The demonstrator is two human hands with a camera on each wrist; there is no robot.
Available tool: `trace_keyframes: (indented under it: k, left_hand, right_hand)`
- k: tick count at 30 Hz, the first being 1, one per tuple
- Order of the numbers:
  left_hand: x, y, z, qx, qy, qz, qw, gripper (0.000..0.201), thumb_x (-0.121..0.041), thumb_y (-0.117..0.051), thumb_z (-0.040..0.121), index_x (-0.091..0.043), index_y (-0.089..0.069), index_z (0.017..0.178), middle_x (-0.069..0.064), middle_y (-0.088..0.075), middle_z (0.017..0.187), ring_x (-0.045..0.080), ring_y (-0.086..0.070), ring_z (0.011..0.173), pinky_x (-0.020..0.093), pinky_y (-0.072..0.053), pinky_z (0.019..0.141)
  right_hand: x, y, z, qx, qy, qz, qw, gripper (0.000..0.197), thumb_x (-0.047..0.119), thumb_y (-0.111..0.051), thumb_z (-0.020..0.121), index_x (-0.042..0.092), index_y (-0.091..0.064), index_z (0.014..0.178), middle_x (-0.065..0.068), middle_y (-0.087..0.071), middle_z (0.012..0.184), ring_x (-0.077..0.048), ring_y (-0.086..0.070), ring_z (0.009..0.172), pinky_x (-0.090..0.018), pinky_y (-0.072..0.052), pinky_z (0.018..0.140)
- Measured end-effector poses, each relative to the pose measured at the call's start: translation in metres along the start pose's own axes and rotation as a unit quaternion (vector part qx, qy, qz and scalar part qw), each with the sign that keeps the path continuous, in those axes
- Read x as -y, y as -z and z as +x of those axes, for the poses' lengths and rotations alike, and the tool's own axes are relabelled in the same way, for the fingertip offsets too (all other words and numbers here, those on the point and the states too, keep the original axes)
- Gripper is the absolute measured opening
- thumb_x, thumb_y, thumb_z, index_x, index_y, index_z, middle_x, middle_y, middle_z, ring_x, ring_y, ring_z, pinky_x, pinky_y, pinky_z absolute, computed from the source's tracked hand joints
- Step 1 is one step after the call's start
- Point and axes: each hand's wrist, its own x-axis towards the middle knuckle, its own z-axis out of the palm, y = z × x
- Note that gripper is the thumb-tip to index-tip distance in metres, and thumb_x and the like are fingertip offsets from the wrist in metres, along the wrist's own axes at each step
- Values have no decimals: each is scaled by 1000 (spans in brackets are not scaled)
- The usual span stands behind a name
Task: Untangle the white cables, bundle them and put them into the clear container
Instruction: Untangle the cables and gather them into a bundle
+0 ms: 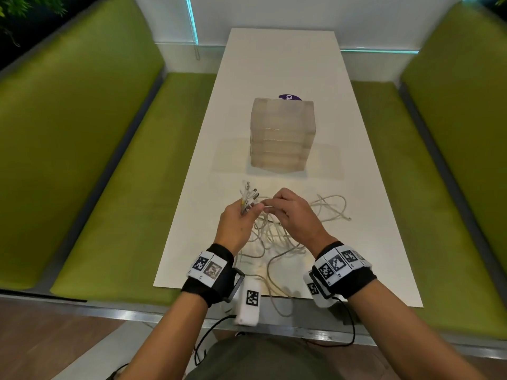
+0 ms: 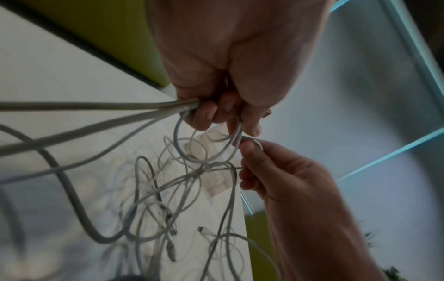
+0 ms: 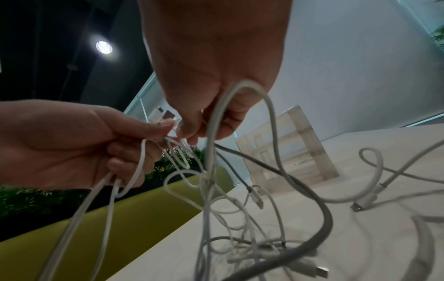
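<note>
A: While your left hand is clenched round that sheaf of plug ends, keep it quiet and let the right do the sorting.

B: What has the right got?

A: Your right hand is pinching one thin strand between thumb and fingertips, right against the left fingers. A thicker loop is draped over the right fingers too. I'd say you're partway through freeing one strand; nothing is bundled yet.

B: And the rest of the cables?

A: Hanging below both sets of fingers in a loose knot onto the desk, with one length trailing off to the right of the right fingers and some loops slipping over the near edge. Feed the pinched strand back through the loop it crosses; don't tug, I think pulling would tighten the tangle beneath your fingers. Shed that draped loop first so it doesn't ride along.

B: Where's the container?

A: Straight ahead beyond your fingertips, well apart from them. It looks like a stack of several clear boxes, lids on as far as I can tell.

B: Any writing?

A: A purple sticker peeks out behind the stack; only a white "C" and part of a second letter show. The wrist bands carry black-and-white square codes, no words.
</note>
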Motion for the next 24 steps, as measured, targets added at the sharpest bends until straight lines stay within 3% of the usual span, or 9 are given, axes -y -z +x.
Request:
trace_keyframes:
  k: [4,6,9,12,15,18,24]
  left_hand:
    - [0,-3,6,-10,41,-29,999,25,-32,-62,91,-8,-64,83,-9,-42,53,12,-35,49,28,-31,51]
    - [-3,-3,7,2,59,-64,996,22,-29,-62,92,-9,-64,81,-4,-42,58,13,-35,51,26,-33,51]
    - [-7,-2,8,30,89,-90,992,23,-29,-64,90,-8,-64,82,-3,-41,61,12,-35,50,23,-35,49]
    - [-7,0,9,54,104,-87,989,18,-21,-63,91,-6,-62,80,2,-39,64,12,-32,50,26,-32,51]
    - [-5,1,8,39,108,-107,988,15,-15,-59,92,-8,-56,79,0,-39,61,12,-34,49,26,-33,52]
    - [-11,3,4,-4,84,-153,985,17,-13,-57,94,-11,-54,77,-3,-37,57,8,-34,46,23,-34,50]
    - [-15,5,-6,-14,16,-164,986,16,-13,-54,96,-8,-52,81,-5,-35,58,6,-32,48,23,-34,50]
  right_hand:
    - [1,-5,-6,-15,20,-18,1000,19,14,-63,89,7,-70,105,-2,-56,86,-6,-46,75,-10,-36,71]
    - [4,-6,-7,-10,7,-13,1000,18,17,-62,90,11,-65,107,5,-53,88,-2,-44,78,-12,-36,72]
    - [7,-4,-7,19,-75,37,996,23,21,-62,91,22,-43,103,6,-52,87,-8,-48,74,-17,-41,66]
    - [8,-4,-6,23,-76,47,996,31,17,-61,91,29,-33,96,9,-53,86,-3,-51,74,-15,-42,65]
    - [6,-6,-5,30,-70,11,997,25,7,-56,90,25,-40,95,5,-55,90,-7,-51,79,-18,-44,69]
    - [-6,-9,-3,32,-68,-66,995,8,11,-56,90,14,-51,95,0,-55,92,-17,-52,80,-34,-47,70]
    - [-22,-18,13,22,-127,-158,979,10,23,-53,89,17,-54,97,-2,-57,90,-23,-54,82,-35,-45,65]
